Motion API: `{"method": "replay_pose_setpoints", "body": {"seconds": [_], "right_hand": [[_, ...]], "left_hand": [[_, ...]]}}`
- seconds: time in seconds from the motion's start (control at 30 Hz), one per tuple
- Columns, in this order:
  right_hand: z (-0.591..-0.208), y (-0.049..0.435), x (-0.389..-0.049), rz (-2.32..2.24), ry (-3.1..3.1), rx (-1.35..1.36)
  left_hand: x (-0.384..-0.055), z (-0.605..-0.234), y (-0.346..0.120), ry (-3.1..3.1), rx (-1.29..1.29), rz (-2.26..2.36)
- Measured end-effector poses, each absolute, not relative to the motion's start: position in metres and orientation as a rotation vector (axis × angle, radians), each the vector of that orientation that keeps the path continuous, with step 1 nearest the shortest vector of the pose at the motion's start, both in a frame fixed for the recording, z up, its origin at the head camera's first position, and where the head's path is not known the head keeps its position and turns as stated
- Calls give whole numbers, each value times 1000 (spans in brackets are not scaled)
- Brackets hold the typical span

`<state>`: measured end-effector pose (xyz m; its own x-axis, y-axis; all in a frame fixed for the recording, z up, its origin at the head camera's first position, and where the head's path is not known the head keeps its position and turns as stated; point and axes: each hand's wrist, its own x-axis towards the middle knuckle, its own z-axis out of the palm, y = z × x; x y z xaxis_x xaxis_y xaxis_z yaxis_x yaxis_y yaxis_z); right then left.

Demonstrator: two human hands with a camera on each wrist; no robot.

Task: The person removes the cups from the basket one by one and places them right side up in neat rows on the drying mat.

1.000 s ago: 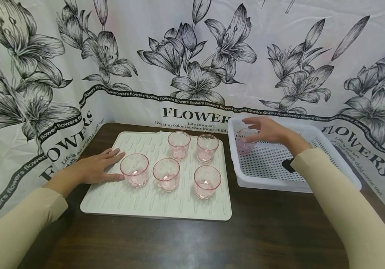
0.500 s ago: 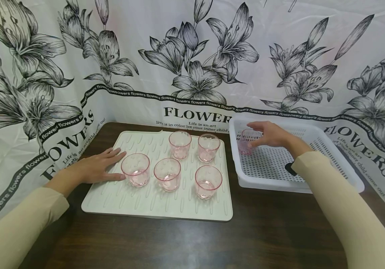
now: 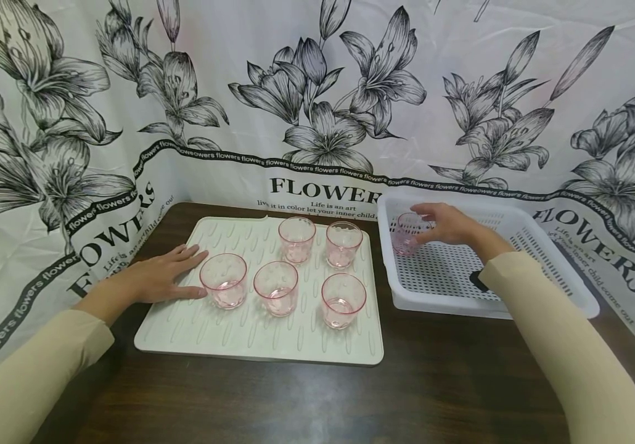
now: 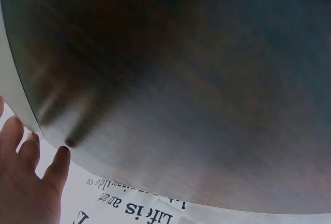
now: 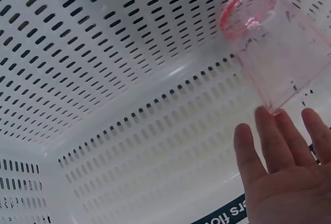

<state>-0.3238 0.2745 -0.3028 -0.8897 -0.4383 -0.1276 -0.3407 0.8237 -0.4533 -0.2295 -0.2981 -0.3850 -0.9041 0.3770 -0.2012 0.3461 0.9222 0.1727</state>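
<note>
My left hand point(image 3: 153, 274) lies flat on the left part of the white ribbed drying mat point(image 3: 223, 342), fingers spread, the thumb tip beside the nearest glass point(image 3: 224, 296). In the left wrist view only its fingers point(image 4: 56, 169) show at the lower left. Inside the white basket, at its left end, a clear pink-tinted glass point(image 3: 403, 237) stands upright. My right hand point(image 3: 450, 223) is just right of that glass, thumb and fingers apart. The right wrist view shows the extended fingers point(image 5: 273, 144) right at the rim of the glass point(image 5: 284, 48), not curled round it.
Two pink-rimmed glasses stand at the mat's back, a left one point(image 3: 296, 240) and a right one point(image 3: 343, 245). Nearer are a middle glass point(image 3: 276, 290) and a front right glass point(image 3: 342, 302). The perforated basket point(image 3: 450, 305) sits right of the mat, against a flower-printed curtain point(image 3: 328, 74).
My right hand has drawn back slightly to the right and down from over the glass in the basket. That glass stays at the basket's left end. My left hand has not moved.
</note>
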Motion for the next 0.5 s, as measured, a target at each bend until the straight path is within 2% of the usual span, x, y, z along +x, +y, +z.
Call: {"method": "replay_pose_setpoints", "body": {"seconds": [0.5], "right_hand": [[-312,270,-330,-652,2780,-493]], "left_hand": [[-229,-387,-300,2866,553,184]]}}
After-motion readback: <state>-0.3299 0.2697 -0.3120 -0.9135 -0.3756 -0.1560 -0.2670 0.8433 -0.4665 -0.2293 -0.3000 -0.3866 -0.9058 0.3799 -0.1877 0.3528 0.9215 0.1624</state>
